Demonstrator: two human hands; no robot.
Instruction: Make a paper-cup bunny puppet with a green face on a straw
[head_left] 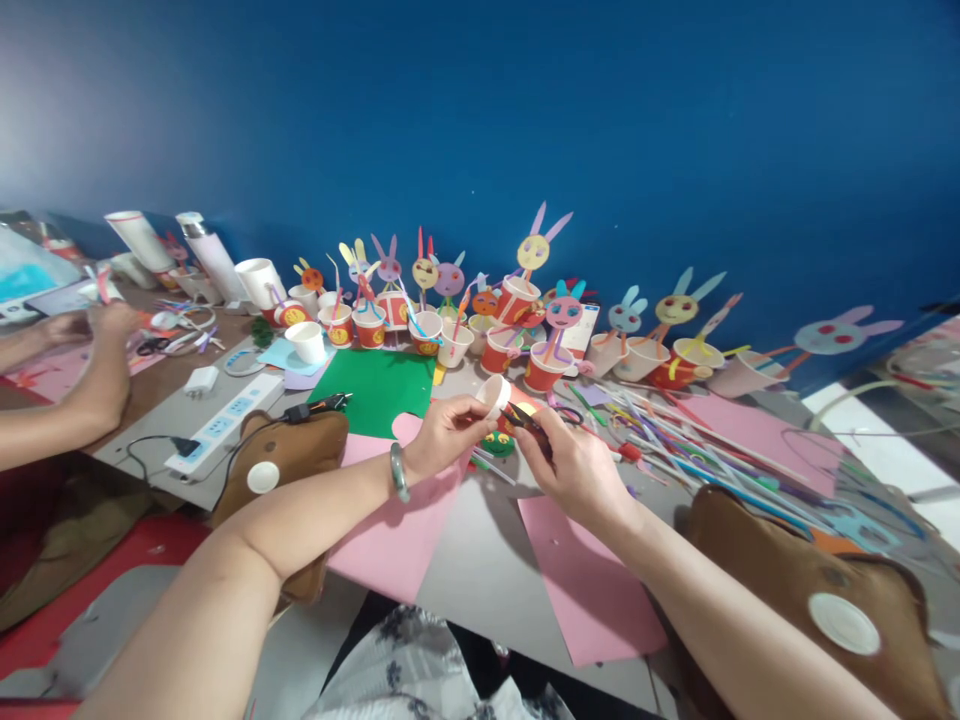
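Note:
In the head view my left hand [441, 438] pinches a small white paper cup [492, 394] by its side, tilted above the table. My right hand [576, 470] is closed around dark-handled scissors [526, 418], whose blades meet the cup's edge; whether they cut into it I cannot tell. Just beneath, partly hidden by my hands, lies a green paper piece with a drawn face [498, 444]. Pink paper sheets [397, 545] lie under my left forearm, and another pink sheet [589, 590] is below my right wrist.
Paper cups with rabbit-faced figures [564, 312] line the blue wall. Colourful pipe cleaners and straws [675, 440] spread rightward. A green sheet [379, 385], a power strip [229, 420] and brown cushion-like bags [795, 590] are nearby. At left, another person's hands [112, 320] are working.

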